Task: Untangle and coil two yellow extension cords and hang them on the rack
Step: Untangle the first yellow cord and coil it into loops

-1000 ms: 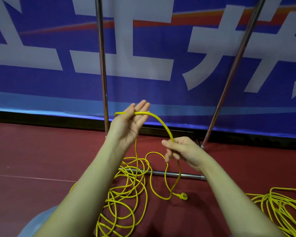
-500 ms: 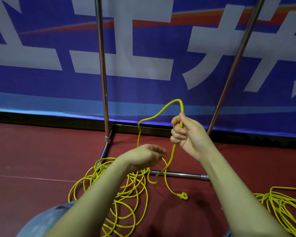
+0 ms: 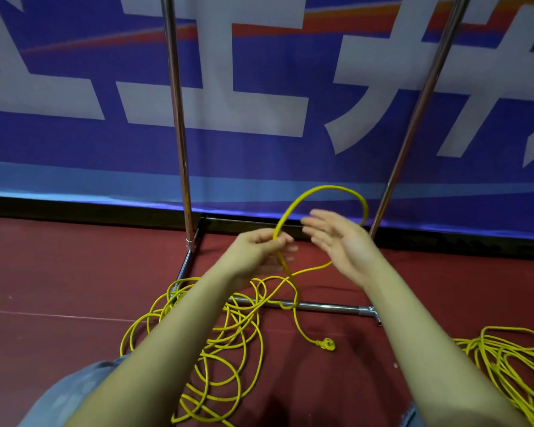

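The yellow cord (image 3: 324,192) is light and springy: it holds an arch on its own above your hands, so expect it to twist and kick back as you lay loops, and take hold a short way along from the last loop instead of near the plug (image 3: 326,344), which lies on the red floor (image 3: 59,272). Most of this cord sits in a loose pile (image 3: 222,349) at the foot of the rack (image 3: 179,124), draped over its bottom bar; the second cord (image 3: 512,362) is heaped well apart at your right. Your left hand (image 3: 259,251) pinches the cord between thumb and curled fingers just below the arch. Your right hand (image 3: 339,241) is spread flat, palm up, with the loop passing behind it, gripping nothing. Half a second ago it was the reverse: the right hand clenched the cord high, and the left reached in below, so the hold has passed across.
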`<act>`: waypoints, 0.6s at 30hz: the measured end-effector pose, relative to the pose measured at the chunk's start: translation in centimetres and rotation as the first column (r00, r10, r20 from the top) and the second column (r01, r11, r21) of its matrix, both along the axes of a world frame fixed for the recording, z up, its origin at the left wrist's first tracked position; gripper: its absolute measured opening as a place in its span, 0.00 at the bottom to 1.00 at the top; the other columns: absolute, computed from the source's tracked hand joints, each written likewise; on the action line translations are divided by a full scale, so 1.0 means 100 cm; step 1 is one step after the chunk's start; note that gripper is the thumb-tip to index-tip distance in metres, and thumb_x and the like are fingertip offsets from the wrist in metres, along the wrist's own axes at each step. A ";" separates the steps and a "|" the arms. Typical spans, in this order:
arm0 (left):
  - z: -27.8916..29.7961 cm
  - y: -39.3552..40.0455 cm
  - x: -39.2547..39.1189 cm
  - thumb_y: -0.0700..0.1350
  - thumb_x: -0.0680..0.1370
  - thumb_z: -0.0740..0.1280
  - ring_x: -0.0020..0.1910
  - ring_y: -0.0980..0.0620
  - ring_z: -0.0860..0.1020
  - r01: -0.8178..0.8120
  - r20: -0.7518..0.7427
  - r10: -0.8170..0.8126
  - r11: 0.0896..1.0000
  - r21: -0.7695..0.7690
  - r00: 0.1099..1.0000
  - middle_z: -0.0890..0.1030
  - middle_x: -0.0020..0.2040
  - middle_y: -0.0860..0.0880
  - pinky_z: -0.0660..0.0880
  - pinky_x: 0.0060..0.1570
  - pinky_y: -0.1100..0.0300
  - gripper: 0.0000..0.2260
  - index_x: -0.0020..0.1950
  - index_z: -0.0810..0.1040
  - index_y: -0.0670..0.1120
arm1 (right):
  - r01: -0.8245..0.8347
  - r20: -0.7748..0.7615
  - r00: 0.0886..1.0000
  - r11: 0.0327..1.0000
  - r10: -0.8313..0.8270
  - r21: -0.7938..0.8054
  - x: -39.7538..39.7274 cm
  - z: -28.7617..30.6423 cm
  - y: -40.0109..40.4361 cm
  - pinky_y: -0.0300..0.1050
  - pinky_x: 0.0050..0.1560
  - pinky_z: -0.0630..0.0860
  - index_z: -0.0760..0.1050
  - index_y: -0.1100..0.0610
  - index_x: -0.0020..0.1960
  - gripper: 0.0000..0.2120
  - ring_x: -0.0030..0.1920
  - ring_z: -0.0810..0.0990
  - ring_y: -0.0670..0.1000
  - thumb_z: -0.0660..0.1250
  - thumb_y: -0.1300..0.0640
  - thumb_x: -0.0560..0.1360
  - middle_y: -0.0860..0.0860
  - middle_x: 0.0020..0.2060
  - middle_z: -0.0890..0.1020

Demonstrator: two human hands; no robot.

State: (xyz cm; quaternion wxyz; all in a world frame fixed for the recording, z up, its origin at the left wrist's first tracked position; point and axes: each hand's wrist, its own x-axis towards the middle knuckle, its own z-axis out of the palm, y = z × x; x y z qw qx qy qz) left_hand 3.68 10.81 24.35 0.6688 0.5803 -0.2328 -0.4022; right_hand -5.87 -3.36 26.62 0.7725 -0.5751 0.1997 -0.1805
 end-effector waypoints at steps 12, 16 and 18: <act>0.015 0.007 0.024 0.42 0.83 0.54 0.53 0.47 0.78 -0.306 -0.372 0.215 0.929 -0.207 0.903 0.79 0.56 0.44 0.74 0.49 0.56 0.09 0.54 0.74 0.45 | -0.288 -0.122 0.957 0.912 0.263 -0.291 -0.007 0.007 0.024 0.43 0.43 0.79 0.73 0.57 0.47 0.08 0.37 0.84 0.49 0.56 0.62 0.81 0.52 0.34 0.84; -0.011 0.009 0.011 0.35 0.73 0.59 0.48 0.51 0.75 -0.017 0.004 0.016 0.982 0.190 1.000 0.77 0.53 0.43 0.67 0.44 0.59 0.12 0.53 0.76 0.44 | -0.084 0.152 0.984 0.994 0.092 -0.064 -0.003 0.025 0.024 0.49 0.48 0.80 0.72 0.57 0.49 0.07 0.41 0.84 0.52 0.55 0.62 0.81 0.53 0.34 0.83; -0.019 0.013 0.005 0.33 0.69 0.61 0.44 0.53 0.72 0.139 0.134 -0.181 0.952 0.273 0.974 0.76 0.47 0.45 0.65 0.39 0.62 0.14 0.51 0.77 0.45 | -0.056 0.249 0.968 0.997 0.041 0.054 -0.002 0.030 0.024 0.49 0.49 0.81 0.71 0.58 0.50 0.08 0.43 0.84 0.53 0.54 0.61 0.81 0.53 0.34 0.83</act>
